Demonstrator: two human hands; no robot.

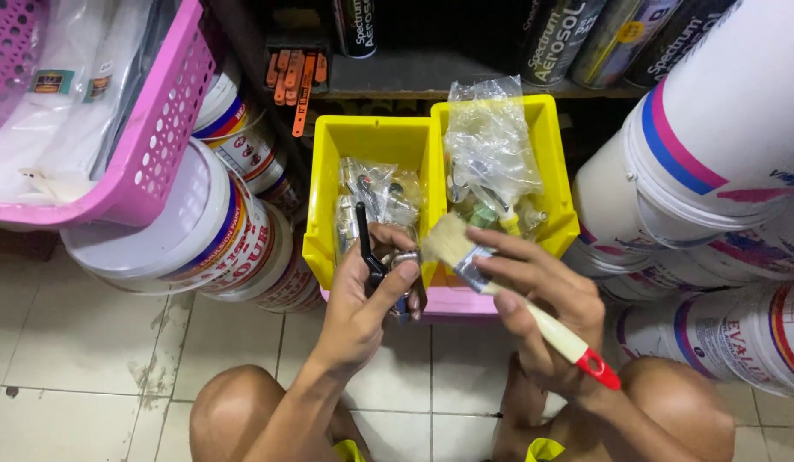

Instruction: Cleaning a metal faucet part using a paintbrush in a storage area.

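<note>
My left hand (pixel 363 295) grips a small metal hardware piece with a black lever (pixel 367 244), held upright in front of the left yellow bin (pixel 328 145). My right hand (pixel 542 299) holds a paintbrush (pixel 500 287) with pale bristles, a cream handle and a red tip. The bristles (pixel 446 241) touch the metal piece near my left fingers. Both hands hover just in front of the bins, above my knees.
Two yellow bins, the right one (pixel 558 171), hold bagged metal fittings. White paint buckets (pixel 200 231) stack at left and more buckets (pixel 714 171) at right. A pink basket (pixel 157 128) hangs upper left. Spray cans (pixel 559 34) stand on a dark shelf. Tiled floor (pixel 72 342) lies below.
</note>
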